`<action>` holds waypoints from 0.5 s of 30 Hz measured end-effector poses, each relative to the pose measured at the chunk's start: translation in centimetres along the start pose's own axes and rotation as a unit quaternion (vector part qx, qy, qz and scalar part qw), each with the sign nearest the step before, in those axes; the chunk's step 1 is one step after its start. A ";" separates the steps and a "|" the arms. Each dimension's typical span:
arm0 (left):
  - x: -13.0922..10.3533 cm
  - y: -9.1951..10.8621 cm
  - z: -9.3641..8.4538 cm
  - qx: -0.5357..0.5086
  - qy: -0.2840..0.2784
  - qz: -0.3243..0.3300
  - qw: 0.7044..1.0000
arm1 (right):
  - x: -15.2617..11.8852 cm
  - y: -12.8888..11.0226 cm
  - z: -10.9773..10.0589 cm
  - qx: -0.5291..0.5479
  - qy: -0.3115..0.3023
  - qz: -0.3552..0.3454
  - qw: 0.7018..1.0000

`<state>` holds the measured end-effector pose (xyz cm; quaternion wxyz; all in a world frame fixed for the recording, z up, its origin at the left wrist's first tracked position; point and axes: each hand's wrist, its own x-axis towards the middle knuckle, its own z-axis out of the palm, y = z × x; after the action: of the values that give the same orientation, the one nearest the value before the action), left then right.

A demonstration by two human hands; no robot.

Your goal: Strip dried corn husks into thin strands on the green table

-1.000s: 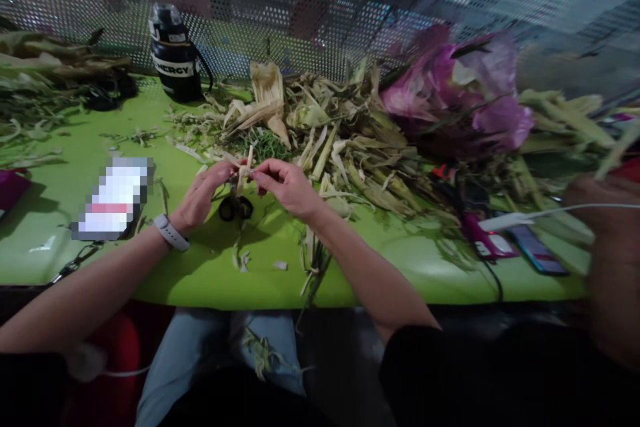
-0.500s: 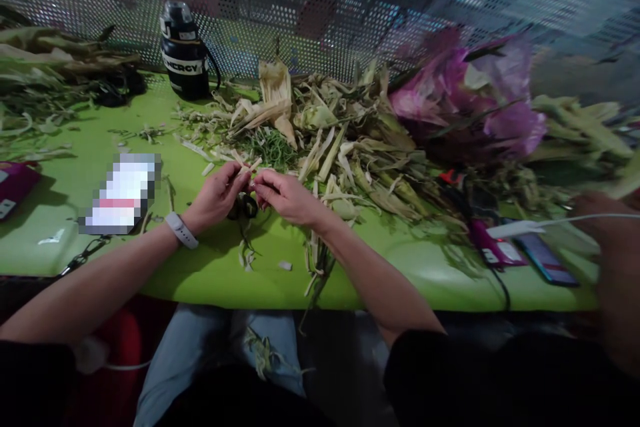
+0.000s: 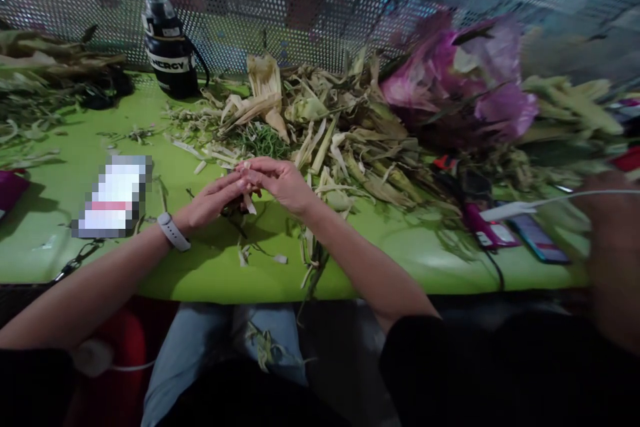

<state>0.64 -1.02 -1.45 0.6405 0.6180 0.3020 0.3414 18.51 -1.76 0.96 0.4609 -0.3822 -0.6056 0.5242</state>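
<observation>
Right in the middle, a pale strip sits between the two hands, its lower end poking out beneath the fingertips, over the green table. The right hand has it pinched between thumb and fingers! The left hand comes in with its fingers nearly straight, tips meeting the right's; whether it grips the strip too, I cannot tell. A pale watch rides the left wrist. Just below the hands, a few scraps lie on the green. Just behind, thin green shreds, then a great spread of husks running right toward a purple bag. Off to the left lies a phone, its screen blurred out, with a black bottle standing upright beyond it. Far right, another person's hand, dim and blurred.
</observation>
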 end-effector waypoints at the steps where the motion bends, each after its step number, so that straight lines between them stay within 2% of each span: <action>1: 0.0 0.0 0.0 -0.001 -0.007 0.005 1.000 | 0.0 0.2 0.2 0.031 0.009 0.004 0.999; 6: 0.1 0.1 -0.1 -0.042 -0.038 0.005 0.998 | -0.1 0.5 0.7 0.137 0.008 0.060 0.989; 15: -0.1 0.0 -0.3 -0.068 -0.095 -0.064 0.991 | -1.0 0.0 1.3 0.125 -0.004 0.055 0.991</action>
<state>0.32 -0.87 -1.43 0.7274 0.5822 0.2544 0.2590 17.51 -3.08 0.73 0.4732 -0.3523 -0.5149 0.6220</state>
